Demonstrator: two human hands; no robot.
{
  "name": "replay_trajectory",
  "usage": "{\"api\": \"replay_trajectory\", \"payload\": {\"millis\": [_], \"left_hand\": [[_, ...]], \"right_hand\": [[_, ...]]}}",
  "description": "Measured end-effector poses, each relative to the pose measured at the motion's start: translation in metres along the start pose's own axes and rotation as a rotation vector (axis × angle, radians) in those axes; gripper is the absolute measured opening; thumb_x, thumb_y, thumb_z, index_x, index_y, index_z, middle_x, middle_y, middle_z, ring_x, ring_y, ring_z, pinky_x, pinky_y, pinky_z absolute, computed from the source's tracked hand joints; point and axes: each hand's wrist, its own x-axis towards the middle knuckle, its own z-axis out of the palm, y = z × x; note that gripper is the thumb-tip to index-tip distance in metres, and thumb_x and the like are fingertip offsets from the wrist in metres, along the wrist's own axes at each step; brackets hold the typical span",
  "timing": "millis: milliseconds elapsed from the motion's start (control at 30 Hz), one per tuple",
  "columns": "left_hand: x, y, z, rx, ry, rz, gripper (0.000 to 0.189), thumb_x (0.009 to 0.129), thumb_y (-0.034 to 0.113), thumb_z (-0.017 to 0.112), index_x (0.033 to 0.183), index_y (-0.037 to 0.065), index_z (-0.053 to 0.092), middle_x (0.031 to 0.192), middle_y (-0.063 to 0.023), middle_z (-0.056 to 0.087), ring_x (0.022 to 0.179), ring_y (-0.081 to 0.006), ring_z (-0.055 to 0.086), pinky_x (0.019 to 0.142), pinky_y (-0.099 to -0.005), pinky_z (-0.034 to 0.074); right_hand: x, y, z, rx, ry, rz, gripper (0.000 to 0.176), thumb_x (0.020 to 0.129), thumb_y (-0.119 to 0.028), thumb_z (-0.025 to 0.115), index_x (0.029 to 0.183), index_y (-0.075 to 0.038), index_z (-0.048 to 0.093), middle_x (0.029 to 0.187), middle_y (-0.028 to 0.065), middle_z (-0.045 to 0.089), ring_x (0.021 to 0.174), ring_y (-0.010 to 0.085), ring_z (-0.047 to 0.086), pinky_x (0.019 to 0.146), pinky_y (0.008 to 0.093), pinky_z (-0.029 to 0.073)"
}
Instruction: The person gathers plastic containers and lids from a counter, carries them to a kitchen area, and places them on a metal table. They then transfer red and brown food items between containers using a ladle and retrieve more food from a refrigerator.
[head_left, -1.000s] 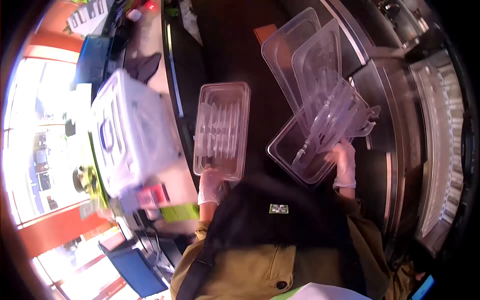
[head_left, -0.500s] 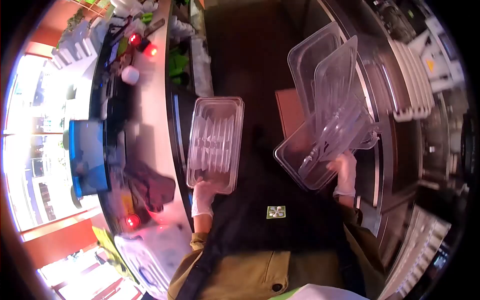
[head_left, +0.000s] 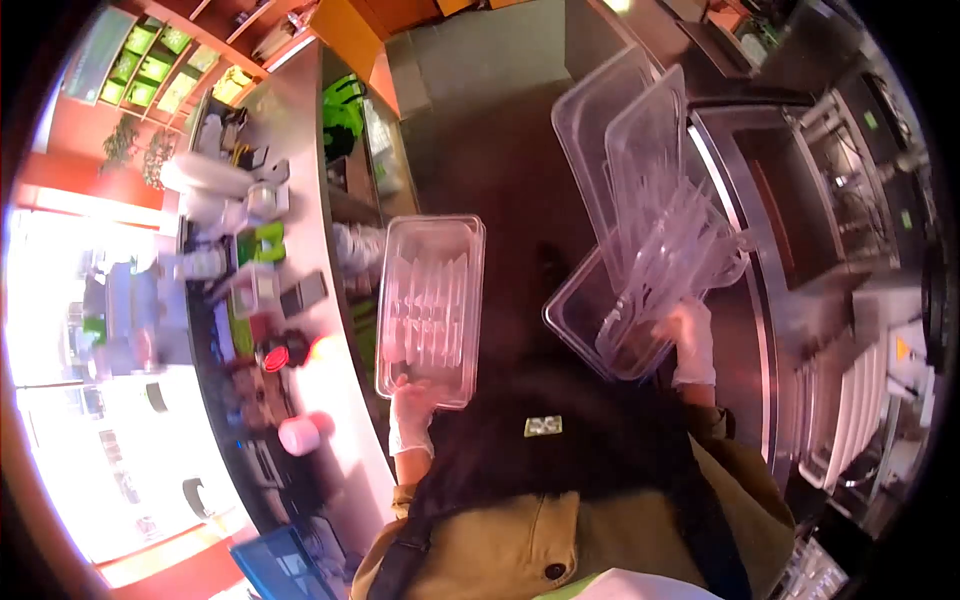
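My left hand point(head_left: 410, 405), in a translucent glove, grips the near end of a clear rectangular plastic container point(head_left: 432, 235). Several clear pieces point(head_left: 428, 310) stand in a row inside it. On the right, my gloved right hand point(head_left: 688, 338) is closed on the near edge of a clear container point(head_left: 580, 310) that is tilted. Against and over it lean two large clear plates or lids point(head_left: 645, 140) and a jumble of clear plastic utensils or small parts point(head_left: 665, 250), too tangled to tell apart. The two containers are held apart in front of the dark apron.
A long counter point(head_left: 300, 210) runs along the left, with white bowls point(head_left: 210, 180), a pink-lit cup point(head_left: 299, 434) and small devices. Steel equipment point(head_left: 790, 190) and stacked white trays point(head_left: 860, 410) line the right. Dark floor point(head_left: 480, 130) stretches ahead between them; a green bag point(head_left: 342, 112) hangs below the counter.
The surroundings have shifted down in view, showing more floor and shelves ahead. Both hands keep their containers; the left one sits slightly lower in view.
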Motion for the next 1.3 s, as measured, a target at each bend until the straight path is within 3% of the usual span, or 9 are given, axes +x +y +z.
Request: {"api": "replay_trajectory", "payload": {"millis": [67,167,300,467,633,800,1033,1133,1300], "left_hand": [[0.080,0.032,0.006,0.042,-0.169,-0.007,0.038,0.074,-0.001,0.046,0.109,0.014,0.042,0.086,-0.0151,0.052,0.080,-0.0345,0.055,0.083,-0.0485,0.046],[0.118,0.089,0.144,0.277,-0.202,0.039,0.016,0.082,0.005,0.046,0.097,0.004,0.051,0.083,-0.0055,0.057,0.071,-0.0175,0.057,0.065,-0.0281,0.048],[0.190,0.157,0.230,1.371,0.042,0.528,0.016,0.072,0.012,0.056,0.069,-0.002,0.063,0.071,-0.0132,0.064,0.069,-0.0225,0.061,0.071,-0.0317,0.047],[0.278,0.227,0.406,1.190,0.047,0.676,0.018,0.068,0.015,0.059,0.059,-0.001,0.061,0.056,-0.0115,0.059,0.056,-0.0213,0.056,0.066,-0.0305,0.044],[0.569,0.310,0.436,1.309,-0.357,0.723,0.022,0.074,0.021,0.055,0.067,0.002,0.063,0.064,-0.0131,0.062,0.068,-0.0288,0.059,0.079,-0.0368,0.044],[0.635,0.404,0.655,1.156,-0.431,0.529,0.018,0.075,0.019,0.055,0.077,0.003,0.063,0.066,-0.0108,0.061,0.067,-0.0272,0.060,0.079,-0.0400,0.045],[0.634,0.413,1.015,1.586,-0.293,0.450,0.024,0.071,0.007,0.059,0.094,0.003,0.056,0.083,-0.0074,0.056,0.080,-0.0212,0.055,0.077,-0.0317,0.044],[0.725,0.433,1.086,1.392,-0.638,0.791,0.034,0.068,0.008,0.067,0.099,0.004,0.052,0.095,-0.0065,0.052,0.090,-0.0199,0.052,0.082,-0.0276,0.040],[0.806,0.431,1.281,1.555,-0.679,0.439,0.030,0.075,0.005,0.060,0.104,0.004,0.049,0.097,-0.0102,0.055,0.085,-0.0194,0.056,0.079,-0.0277,0.045]], "right_hand": [[0.061,-0.031,0.048,-0.048,-0.016,-0.090,0.031,0.074,-0.012,0.047,0.100,0.002,0.057,0.070,0.0094,0.060,0.050,0.0174,0.056,0.046,0.0272,0.045],[0.165,-0.101,0.116,-0.059,-0.051,-0.086,0.030,0.075,-0.014,0.048,0.098,0.002,0.057,0.069,0.0092,0.060,0.051,0.0173,0.056,0.046,0.0270,0.045],[0.272,-0.173,0.201,-0.067,-0.037,-0.065,0.031,0.074,-0.013,0.047,0.098,0.002,0.058,0.071,0.0105,0.062,0.051,0.0189,0.056,0.049,0.0282,0.045],[0.430,-0.252,0.280,0.006,-0.072,-0.056,0.037,0.071,-0.011,0.047,0.105,0.002,0.056,0.071,0.0100,0.061,0.051,0.0164,0.056,0.050,0.0258,0.045],[0.587,-0.317,0.363,0.051,-0.053,-0.124,0.041,0.070,-0.009,0.047,0.109,0.002,0.056,0.068,0.0084,0.060,0.049,0.0134,0.054,0.047,0.0232,0.044],[0.692,-0.419,0.479,0.074,0.070,-0.071,0.036,0.069,-0.005,0.044,0.102,0.003,0.059,0.067,0.0078,0.059,0.048,0.0146,0.054,0.046,0.0239,0.044],[0.894,-0.525,0.441,0.205,0.274,0.002,0.032,0.067,0.001,0.044,0.096,0.003,0.057,0.067,0.0102,0.059,0.047,0.0175,0.053,0.044,0.0254,0.043],[0.974,-0.572,0.454,0.324,0.322,-0.071,0.017,0.069,-0.001,0.046,0.084,0.002,0.055,0.062,0.0074,0.055,0.047,0.0172,0.054,0.045,0.0263,0.043],[1.077,-0.642,0.429,0.309,0.468,-0.151,0.015,0.072,-0.008,0.048,0.083,0.001,0.054,0.061,0.0065,0.053,0.049,0.0179,0.056,0.044,0.0279,0.043]]}}
